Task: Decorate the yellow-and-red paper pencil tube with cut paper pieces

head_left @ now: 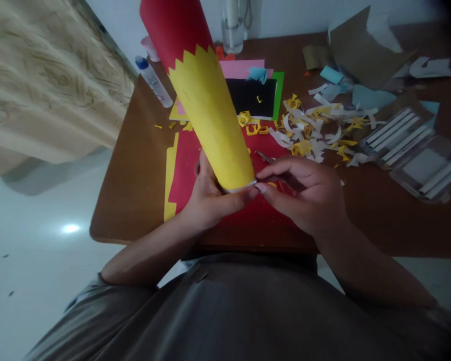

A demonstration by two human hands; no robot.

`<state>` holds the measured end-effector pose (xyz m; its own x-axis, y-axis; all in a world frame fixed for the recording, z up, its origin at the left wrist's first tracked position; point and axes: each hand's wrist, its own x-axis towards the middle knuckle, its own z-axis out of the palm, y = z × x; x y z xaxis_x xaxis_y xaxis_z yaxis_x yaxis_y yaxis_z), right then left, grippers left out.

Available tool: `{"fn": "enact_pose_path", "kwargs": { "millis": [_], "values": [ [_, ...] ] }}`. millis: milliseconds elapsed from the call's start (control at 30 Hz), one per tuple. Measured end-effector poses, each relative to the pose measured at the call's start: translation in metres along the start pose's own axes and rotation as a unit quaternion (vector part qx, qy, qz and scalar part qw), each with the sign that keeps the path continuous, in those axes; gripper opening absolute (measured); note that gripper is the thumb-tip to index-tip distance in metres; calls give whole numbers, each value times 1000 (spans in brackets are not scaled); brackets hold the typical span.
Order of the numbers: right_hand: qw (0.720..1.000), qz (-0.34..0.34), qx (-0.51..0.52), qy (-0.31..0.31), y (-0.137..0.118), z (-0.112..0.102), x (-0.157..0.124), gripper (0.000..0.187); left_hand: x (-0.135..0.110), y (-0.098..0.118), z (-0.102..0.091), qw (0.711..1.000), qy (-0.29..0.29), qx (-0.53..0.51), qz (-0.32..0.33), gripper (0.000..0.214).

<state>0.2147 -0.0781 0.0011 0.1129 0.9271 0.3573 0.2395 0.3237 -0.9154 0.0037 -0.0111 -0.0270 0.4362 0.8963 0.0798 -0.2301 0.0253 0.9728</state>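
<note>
**Paper cone point(206, 115) held tilted above scrap-strewn table point(131, 200)**

The brown, smooth-topped table carries the rolled cone, matte yellow below and red above, joined along a sawtooth edge. It leans away from the wearer, its lower end over a flat red sheet point(188, 175) with a jagged yellow strip point(170, 175) beside it. The left hand point(210, 198) is clamped on the cone, its thumb along the lower end. The right hand point(304, 195) sits close beside it, with thumb and fingers pinched together on the thin white rim point(240, 186) at the cone's lower end. Beyond them lie a clear plastic case point(413, 153) holding white sticks, crumpled cardboard point(364, 50), a glass point(233, 30) and a glue bottle point(153, 81). Black paper point(251, 98) sits on green and pink sheets. Curled white and yellow paper scraps point(315, 128) spread across the wood.
</note>
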Motion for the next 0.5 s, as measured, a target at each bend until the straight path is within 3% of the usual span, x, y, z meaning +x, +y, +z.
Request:
{"fn": "enact_pose_path", "kwargs": {
  "millis": [167, 233, 400, 500],
  "values": [
    [999, 23, 32, -9, 7, 0, 0, 13, 1, 2, 0, 1000, -13, 14, -4, 84],
    [991, 82, 101, -36, 12, 0, 3, 18, 1, 3, 0, 999, -38, 7, -11, 83],
    [936, 231, 233, -124, 25, 0, 14, 55, 3, 2, -3, 993, -108, -41, -19, 86],
    [948, 207, 204, -132, 30, 3, 16, 60, 8, -3, -5, 993, -105, -49, -38, 82]
  ]
}}
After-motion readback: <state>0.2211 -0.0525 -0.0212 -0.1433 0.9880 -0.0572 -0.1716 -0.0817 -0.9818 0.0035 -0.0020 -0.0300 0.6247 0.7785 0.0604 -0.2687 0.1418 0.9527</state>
